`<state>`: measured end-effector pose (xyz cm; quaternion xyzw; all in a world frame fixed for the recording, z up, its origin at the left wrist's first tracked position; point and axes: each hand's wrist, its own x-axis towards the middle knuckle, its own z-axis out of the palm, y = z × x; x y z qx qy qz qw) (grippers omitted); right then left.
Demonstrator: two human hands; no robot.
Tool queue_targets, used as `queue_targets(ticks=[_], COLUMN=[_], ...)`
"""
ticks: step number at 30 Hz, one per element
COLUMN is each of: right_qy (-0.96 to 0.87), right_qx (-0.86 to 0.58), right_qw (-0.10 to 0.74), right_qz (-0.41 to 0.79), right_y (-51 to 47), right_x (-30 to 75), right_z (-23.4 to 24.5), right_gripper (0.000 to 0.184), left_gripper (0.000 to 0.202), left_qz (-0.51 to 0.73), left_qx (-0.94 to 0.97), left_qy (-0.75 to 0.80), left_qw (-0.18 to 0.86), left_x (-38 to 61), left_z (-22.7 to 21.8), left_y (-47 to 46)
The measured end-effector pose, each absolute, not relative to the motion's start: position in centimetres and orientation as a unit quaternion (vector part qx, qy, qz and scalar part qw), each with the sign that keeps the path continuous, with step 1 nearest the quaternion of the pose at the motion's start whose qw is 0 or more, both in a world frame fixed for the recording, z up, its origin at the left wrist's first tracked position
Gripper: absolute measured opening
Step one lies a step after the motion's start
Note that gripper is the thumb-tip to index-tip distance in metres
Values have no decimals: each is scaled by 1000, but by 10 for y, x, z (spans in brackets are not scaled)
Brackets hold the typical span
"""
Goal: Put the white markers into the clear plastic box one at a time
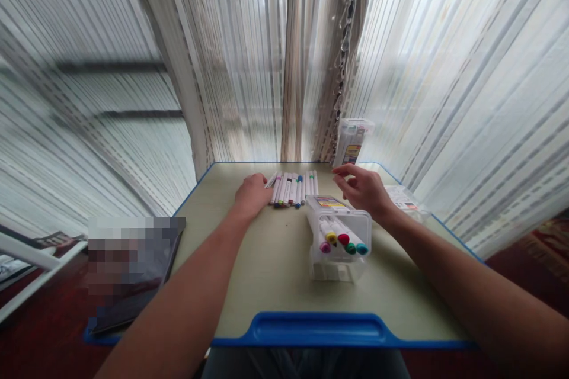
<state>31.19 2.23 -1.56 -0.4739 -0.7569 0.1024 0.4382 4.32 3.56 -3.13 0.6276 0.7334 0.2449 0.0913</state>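
My left hand (254, 194) rests on the table at the left end of a row of white markers (288, 190). Its fingers are curled, and a slanted marker (270, 179) shows at the fingertips; the far side of the grip is hidden. Over the table's right half hovers my right hand (362, 186), fingers loosely bent and apart, with nothing visible between them. Below it lies a clear plastic case (316, 222) with its mouth toward me. Several markers (343, 239) with yellow, red, pink, green and blue ends sit inside it.
A second clear case (349, 145) stands upright at the back edge by the curtain (249, 71). Behind my right wrist lies a clear lid-like piece (404, 198). A dark flat object (146, 284), partly pixelated, is at the left edge. A blue trough (320, 328) lines the front.
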Motion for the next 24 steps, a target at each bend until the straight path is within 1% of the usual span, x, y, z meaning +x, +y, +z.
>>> queue_targets(ticks=[3, 7, 12, 15, 18, 21, 22, 24], right_qy=[-758, -761, -760, -757, -743, -716, -706, -688], right_qx=[-465, -457, -454, -455, -450, -429, -418, -389], right_qw=[443, 446, 449, 448, 461, 491, 502, 522], right_qz=[112, 117, 119, 135, 183, 251, 275, 320], right_y=[24, 26, 26, 25, 25, 26, 25, 23], right_x=[313, 314, 314, 314, 314, 313, 312, 309], right_z=[-18, -21, -21, -19, -18, -17, -16, -14], right_gripper=[21, 20, 19, 23, 35, 45, 46, 42], left_gripper=[23, 23, 27, 27, 23, 22, 22, 23], left_qz=[238, 252, 319, 358, 385, 409, 416, 432], left_qx=[628, 624, 649, 687, 744, 786, 792, 793], left_qy=[738, 739, 690, 632, 544, 457, 438, 415], left_qw=[68, 43, 18, 17, 36, 75, 89, 115], left_x=[42, 38, 45, 62, 82, 97, 100, 103], left_z=[-32, -31, -25, -18, -13, -12, -12, -12], left_y=[33, 33, 32, 24, 10, -3, -6, -9])
